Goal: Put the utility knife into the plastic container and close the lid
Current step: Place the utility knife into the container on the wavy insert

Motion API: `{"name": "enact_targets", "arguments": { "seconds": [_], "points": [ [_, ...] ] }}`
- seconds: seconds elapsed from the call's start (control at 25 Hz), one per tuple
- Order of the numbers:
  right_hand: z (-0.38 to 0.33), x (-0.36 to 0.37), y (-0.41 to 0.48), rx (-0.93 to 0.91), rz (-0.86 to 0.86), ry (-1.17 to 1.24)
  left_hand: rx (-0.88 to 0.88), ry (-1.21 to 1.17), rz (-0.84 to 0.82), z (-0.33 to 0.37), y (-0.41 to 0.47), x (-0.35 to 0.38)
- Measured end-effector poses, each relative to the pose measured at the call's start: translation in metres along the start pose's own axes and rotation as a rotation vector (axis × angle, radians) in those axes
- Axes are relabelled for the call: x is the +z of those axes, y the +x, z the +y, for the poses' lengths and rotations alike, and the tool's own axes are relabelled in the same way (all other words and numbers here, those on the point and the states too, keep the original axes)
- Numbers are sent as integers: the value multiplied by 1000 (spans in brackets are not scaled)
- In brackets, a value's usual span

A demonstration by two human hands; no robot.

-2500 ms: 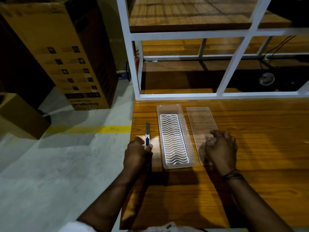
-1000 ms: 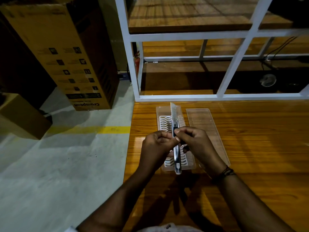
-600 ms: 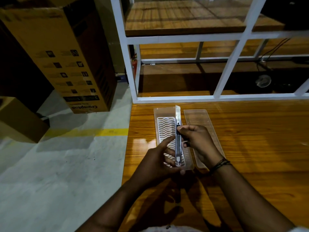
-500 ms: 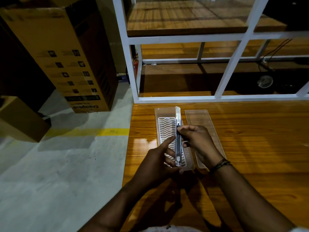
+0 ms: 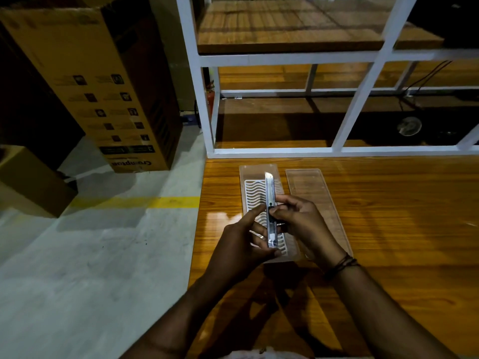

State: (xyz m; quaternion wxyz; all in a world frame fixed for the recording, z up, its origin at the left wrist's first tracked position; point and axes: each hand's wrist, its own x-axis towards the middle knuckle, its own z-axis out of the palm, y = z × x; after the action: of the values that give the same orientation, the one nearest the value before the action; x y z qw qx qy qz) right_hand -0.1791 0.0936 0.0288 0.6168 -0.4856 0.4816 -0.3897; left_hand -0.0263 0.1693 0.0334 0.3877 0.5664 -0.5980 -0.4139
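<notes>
Head view: slim silver utility knife (image 5: 269, 216) pinched by both hands' fingers (image 5: 278, 207), lined up lengthwise over clear plastic container (image 5: 245, 174), probably for a flat drop-in; transparent lid (image 5: 311, 187) parked just right.

Table (image 5: 388, 229): wood grain, glossy varnish, bright glare patches. Container (image 5: 246, 172): clear plastic, smooth; white wavy plastic insert inside. Lid (image 5: 311, 187): clear plastic, faintly frosted. Knife (image 5: 269, 193): shiny metal body. Frame (image 5: 363, 99): white-painted metal. Box (image 5: 90, 73): matt brown cardboard. Floor (image 5: 90, 255): dull grey concrete, scuffed.
</notes>
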Motion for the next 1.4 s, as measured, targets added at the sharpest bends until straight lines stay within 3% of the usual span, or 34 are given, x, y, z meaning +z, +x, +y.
{"name": "enact_targets", "arguments": {
  "seconds": [0.28, 0.68, 0.92, 1.12, 1.4],
  "points": [
    [2, 1, -16, -42, -73, -58, 28, 56, 31, -5, 4, -1],
    [0, -1, -22, -44, -42, -141, 18, 128, 47, -13, 5, 5],
    [2, 7, 15, -126, 147, -613, -53, 390, 143, -32, -2, 4],
    [15, 31, 31, -203, 106, -915, -117, 407, 128, -40, -5, 4],
    [38, 35, 39, -75, 52, -1064, -136, 460, 87, -40, -2, 5]
  ]
}}
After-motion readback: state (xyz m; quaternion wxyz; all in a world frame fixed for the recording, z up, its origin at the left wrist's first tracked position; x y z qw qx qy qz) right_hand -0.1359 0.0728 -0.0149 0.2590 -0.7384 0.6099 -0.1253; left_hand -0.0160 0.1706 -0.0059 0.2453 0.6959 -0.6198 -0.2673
